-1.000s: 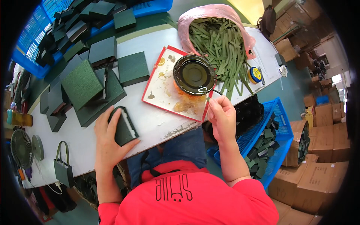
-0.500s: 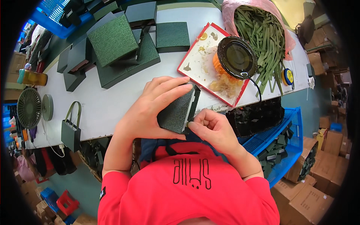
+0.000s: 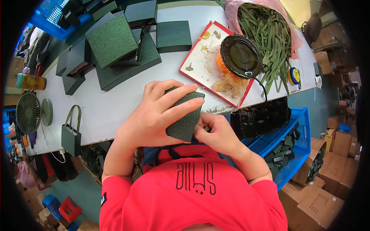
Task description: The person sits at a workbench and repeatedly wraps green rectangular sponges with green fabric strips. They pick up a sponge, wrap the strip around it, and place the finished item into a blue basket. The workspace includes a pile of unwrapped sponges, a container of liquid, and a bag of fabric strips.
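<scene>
A small dark green box (image 3: 185, 122) with a fine curly pattern is gripped in my left hand (image 3: 158, 111), fingers spread over its top and thumb along its near edge. My right hand (image 3: 216, 133) is closed at the box's right side, thumb and forefinger pinched together. A bit of a green strip (image 3: 207, 128) shows between its curled fingers; most of it is hidden. Left of my hands, a small green paper bag (image 3: 71, 135) with a ribbon handle stands at the table's front edge.
Large green boxes (image 3: 127, 71) are piled at the back left. A red-rimmed white tray (image 3: 198, 63) holds an orange glue pot (image 3: 241, 57) with a black top. A pink plastic bag (image 3: 296, 42) spills green ribbons (image 3: 266, 30). A blue crate (image 3: 304, 142) of small green pieces stands right; a fan (image 3: 28, 113) left.
My left hand has tilted the box, so its patterned face shows and the open pale edge is out of sight. My right fingers have curled in closer, with a green bit now showing.
</scene>
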`<act>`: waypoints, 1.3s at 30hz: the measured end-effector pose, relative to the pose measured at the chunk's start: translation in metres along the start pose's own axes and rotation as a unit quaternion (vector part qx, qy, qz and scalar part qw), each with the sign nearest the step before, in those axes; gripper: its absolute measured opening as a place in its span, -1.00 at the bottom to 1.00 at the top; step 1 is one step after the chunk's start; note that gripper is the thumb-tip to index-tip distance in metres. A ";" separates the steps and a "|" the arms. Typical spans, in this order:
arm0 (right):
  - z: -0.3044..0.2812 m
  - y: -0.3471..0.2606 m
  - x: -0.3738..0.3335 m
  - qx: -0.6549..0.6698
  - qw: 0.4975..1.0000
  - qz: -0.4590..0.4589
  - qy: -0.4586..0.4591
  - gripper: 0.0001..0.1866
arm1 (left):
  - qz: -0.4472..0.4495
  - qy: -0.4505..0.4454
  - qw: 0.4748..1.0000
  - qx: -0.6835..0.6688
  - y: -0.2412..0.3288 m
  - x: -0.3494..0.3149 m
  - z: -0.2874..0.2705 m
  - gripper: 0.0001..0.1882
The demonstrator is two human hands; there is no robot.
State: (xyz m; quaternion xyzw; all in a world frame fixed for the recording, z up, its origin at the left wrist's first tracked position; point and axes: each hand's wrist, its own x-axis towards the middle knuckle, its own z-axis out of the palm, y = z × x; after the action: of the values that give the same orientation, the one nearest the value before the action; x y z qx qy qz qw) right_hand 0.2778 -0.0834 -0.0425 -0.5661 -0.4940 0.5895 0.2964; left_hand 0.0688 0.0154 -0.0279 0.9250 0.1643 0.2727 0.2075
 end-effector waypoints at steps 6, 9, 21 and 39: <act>-0.009 -0.012 0.002 0.102 0.992 0.053 -0.047 -0.80 | -0.055 0.049 0.997 -0.016 -0.002 -0.006 0.004 -0.07; -0.005 0.006 0.003 0.097 0.985 -0.114 0.087 -0.81 | -0.064 0.073 0.995 -0.033 -0.007 -0.008 0.003 -0.05; 0.013 0.029 -0.017 0.379 0.925 0.016 -0.014 -0.64 | -0.047 0.092 0.993 -0.060 -0.007 -0.003 0.014 0.04; -0.044 0.044 -0.012 0.535 0.782 -0.140 0.288 -0.67 | -0.127 0.024 0.992 -0.008 -0.014 -0.040 0.003 0.12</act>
State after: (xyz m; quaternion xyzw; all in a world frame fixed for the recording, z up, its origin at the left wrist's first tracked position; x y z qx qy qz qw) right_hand 0.3316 -0.0982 -0.0730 -0.3849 -0.0650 0.5204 0.7594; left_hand 0.0357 0.0095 -0.0545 0.8882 0.2827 0.2675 0.2440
